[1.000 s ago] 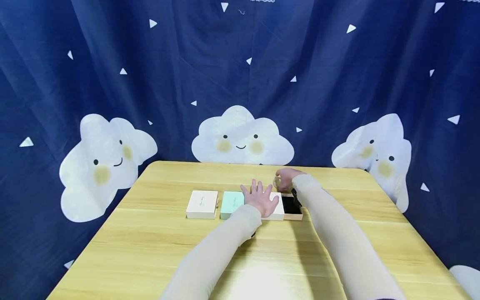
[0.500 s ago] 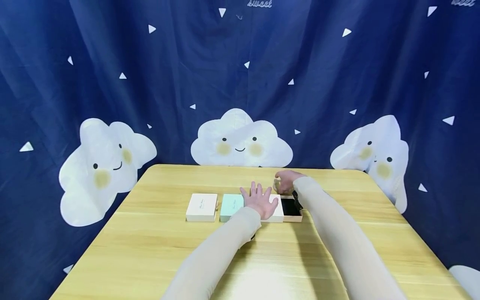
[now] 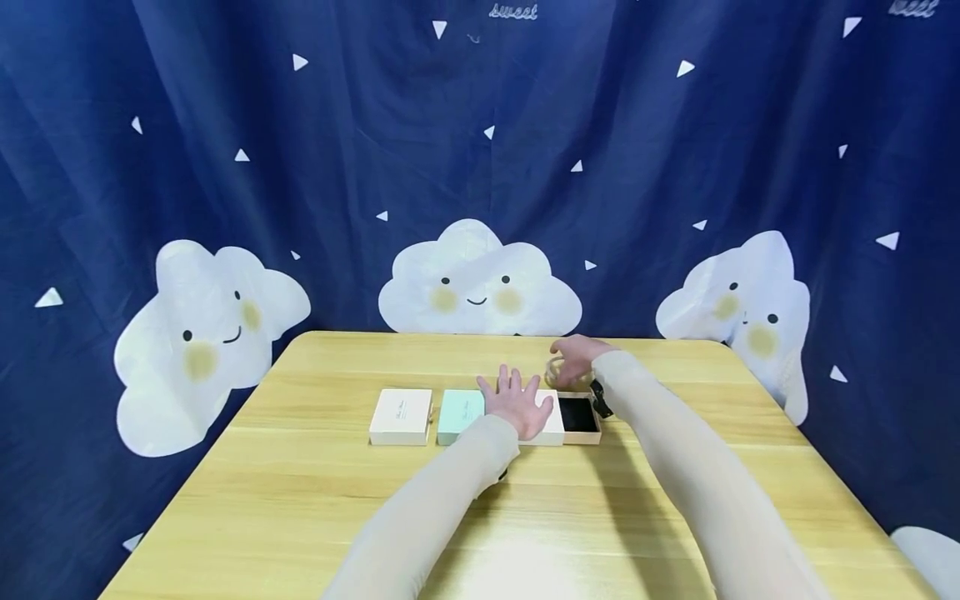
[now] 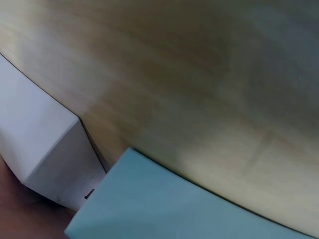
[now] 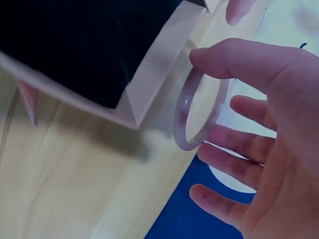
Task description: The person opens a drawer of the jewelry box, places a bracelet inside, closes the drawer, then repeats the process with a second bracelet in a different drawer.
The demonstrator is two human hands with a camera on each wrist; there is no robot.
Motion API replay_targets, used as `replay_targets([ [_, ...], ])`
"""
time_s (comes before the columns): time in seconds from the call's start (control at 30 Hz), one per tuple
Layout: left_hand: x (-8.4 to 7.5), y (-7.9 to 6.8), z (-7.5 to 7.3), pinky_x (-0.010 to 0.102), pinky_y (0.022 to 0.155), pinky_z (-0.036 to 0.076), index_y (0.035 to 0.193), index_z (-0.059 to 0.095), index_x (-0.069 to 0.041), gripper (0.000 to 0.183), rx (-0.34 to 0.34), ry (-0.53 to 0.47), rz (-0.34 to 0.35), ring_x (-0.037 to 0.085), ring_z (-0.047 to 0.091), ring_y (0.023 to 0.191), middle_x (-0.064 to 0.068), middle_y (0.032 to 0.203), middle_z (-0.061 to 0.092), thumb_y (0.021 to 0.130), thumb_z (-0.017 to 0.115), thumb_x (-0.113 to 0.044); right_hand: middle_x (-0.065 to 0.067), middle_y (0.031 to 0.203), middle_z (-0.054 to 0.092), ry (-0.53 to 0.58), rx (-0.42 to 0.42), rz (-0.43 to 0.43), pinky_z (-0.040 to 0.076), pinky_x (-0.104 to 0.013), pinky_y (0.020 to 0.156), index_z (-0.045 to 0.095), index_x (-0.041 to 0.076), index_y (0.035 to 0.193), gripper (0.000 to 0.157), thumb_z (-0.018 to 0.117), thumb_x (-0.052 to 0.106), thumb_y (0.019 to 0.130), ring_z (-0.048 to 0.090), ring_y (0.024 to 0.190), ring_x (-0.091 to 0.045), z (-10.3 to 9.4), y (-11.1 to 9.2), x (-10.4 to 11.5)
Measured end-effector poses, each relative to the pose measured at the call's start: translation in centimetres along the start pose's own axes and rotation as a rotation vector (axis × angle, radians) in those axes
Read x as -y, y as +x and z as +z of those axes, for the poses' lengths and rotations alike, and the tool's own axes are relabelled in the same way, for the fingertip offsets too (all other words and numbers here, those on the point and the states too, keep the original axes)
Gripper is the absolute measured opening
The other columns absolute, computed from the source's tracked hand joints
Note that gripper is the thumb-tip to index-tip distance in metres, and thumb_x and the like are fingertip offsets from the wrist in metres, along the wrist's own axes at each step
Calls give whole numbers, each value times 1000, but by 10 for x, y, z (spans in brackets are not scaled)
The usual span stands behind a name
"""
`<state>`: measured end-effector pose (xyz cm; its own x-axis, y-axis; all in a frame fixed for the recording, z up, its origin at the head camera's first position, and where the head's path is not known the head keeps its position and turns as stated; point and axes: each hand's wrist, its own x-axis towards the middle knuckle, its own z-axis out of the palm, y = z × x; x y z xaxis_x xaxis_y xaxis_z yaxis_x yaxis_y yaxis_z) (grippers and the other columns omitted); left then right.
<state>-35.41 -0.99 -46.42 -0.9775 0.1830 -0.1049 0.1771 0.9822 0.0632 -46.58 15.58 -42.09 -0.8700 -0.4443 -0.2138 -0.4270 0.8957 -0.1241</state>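
Note:
My right hand (image 3: 577, 358) holds a pale, translucent bangle (image 5: 182, 119) between thumb and fingers, behind the pulled-out tray of a box. Black padding (image 5: 89, 45) lines this tray (image 3: 581, 437), which sticks out of the right side of a white box sleeve (image 3: 555, 427). Across the top of that sleeve lies my left hand (image 3: 517, 412), its fingers spread. It hides much of the sleeve and reaches over the edge of a mint green box (image 3: 459, 410). In the left wrist view, a white box corner (image 4: 45, 129) stands against the mint box (image 4: 169, 199).
A closed white box (image 3: 402, 414) with small lettering and a little pull tab on its right side lies left of the mint box. All stand on a wooden table (image 3: 315, 500). A dark blue curtain (image 3: 345, 167) with cloud prints hangs behind the table's back edge.
My right hand has shifted slightly up and to the right with the bangle, showing more of the tray. My left hand stays on the white sleeve. The head view has tilted a little.

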Motion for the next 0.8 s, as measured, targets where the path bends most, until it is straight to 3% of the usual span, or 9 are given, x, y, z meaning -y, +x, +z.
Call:
replay_targets([
  [0.4, 0, 9, 6, 73, 117, 3, 162, 19, -37, 67, 39, -25, -8, 33, -1, 157, 7, 170, 13, 102, 14, -66, -13, 127, 66, -45, 16, -9, 54, -40, 88, 56, 5, 140, 73, 81, 29, 76, 61, 101, -24, -17, -25, 5],
  [0.8, -1, 1, 0, 71, 118, 8, 161, 22, -36, 66, 18, -16, 0, 34, 3, 157, 7, 170, 16, 102, 14, -65, -11, 132, 65, -94, 27, -28, 53, -40, 91, 56, 7, 141, 69, 75, 26, 78, 61, 104, -22, -24, -50, 16],
])
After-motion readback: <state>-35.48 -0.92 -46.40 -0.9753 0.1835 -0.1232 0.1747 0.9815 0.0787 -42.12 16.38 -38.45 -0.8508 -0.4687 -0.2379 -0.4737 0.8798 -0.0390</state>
